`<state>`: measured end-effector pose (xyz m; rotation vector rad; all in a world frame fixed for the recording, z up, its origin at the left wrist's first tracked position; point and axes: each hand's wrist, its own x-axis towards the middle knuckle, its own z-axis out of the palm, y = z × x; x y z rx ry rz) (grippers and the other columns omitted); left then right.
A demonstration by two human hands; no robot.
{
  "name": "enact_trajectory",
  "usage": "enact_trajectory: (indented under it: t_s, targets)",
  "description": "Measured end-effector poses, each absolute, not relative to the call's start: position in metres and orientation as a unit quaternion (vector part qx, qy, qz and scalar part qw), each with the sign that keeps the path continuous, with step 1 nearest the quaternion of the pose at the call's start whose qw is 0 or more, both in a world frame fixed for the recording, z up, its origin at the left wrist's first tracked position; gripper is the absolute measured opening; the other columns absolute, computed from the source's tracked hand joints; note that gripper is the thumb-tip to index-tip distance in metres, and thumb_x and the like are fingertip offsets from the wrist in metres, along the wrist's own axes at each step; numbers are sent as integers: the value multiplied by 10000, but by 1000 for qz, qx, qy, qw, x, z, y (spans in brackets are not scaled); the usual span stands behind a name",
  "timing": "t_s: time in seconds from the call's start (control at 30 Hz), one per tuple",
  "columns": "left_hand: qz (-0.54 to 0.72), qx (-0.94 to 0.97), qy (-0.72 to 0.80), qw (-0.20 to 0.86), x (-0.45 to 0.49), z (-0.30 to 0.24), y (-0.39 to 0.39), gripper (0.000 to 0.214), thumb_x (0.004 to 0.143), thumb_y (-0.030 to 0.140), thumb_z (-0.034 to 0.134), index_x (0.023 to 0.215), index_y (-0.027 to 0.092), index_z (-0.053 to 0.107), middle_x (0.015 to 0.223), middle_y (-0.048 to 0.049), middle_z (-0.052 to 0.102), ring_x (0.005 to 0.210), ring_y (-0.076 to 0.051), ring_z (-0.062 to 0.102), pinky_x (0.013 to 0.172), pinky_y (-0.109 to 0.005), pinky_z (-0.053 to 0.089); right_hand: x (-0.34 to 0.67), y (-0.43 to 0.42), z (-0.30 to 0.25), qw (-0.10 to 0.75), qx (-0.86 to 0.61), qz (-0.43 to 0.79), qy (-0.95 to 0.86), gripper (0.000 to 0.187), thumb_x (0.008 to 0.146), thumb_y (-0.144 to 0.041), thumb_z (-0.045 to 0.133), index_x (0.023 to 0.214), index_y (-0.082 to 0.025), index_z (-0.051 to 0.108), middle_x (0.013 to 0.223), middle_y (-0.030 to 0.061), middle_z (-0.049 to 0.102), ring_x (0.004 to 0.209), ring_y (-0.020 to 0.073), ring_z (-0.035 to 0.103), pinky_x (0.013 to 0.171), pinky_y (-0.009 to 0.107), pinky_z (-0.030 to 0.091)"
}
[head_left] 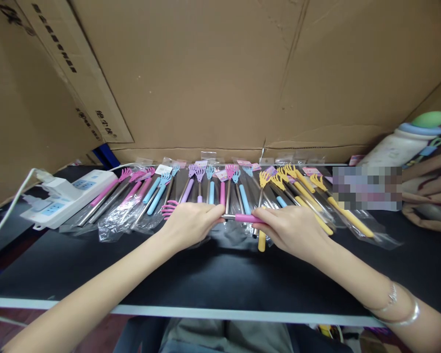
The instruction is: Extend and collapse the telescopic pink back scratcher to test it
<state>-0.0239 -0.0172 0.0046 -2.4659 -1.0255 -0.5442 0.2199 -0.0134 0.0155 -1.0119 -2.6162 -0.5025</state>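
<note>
Both hands hold one pink back scratcher level over the black table. My left hand is closed round its metal shaft near the pink claw head, which sticks out to the left. My right hand is closed on the pink handle end. Behind the hands lies a row of bagged scratchers in clear plastic: pink ones at the left, blue and purple in the middle, yellow ones at the right. A loose yellow handle lies under my right hand.
A white power strip with plugs and a cable sits at the far left. Cardboard sheets wall off the back. A white bottle with a green and blue lid lies at the right, beside folded cloth.
</note>
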Motion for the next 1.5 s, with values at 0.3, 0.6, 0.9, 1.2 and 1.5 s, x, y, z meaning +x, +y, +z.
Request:
enact_trajectory:
  t_s: [0.3,0.6,0.9,1.2,1.5]
  targets:
    - [-191,-893,-347,215,-23,-1,-19,332,977,320,294,731,178,466,582,21,580,493,-101,518,446,-237,204,218,-19,14,132,-383,-52,-913,360,959,-412,302,822,-202,560,557,3,607,436,121,501,478,256,176]
    - [-193,-895,-342,212,-21,0,-22,339,982,339,295,731,178,457,577,27,577,475,-97,519,436,-235,225,214,-20,10,162,-359,-93,-914,396,961,-415,285,793,-185,561,526,6,598,416,116,485,463,260,179]
    - [-200,-895,-332,220,-21,-1,-22,357,984,337,279,734,176,477,562,19,567,466,-104,512,437,-237,220,212,-25,8,175,-369,-85,-909,398,959,-421,301,805,-183,581,546,16,615,426,114,493,463,257,176]
    - [-212,-888,-360,193,-29,7,-17,371,981,372,277,762,191,516,585,29,595,494,-94,524,460,-219,230,226,-15,33,191,-396,161,-884,239,876,-389,488,1012,-211,572,639,-25,586,518,101,480,503,208,292]
    - [-214,-875,-383,206,-43,14,-8,354,972,380,313,780,192,544,632,29,623,543,-93,555,474,-203,271,234,-8,32,215,-397,226,-863,297,942,-371,369,1071,-189,565,606,-23,541,516,105,484,492,216,324]
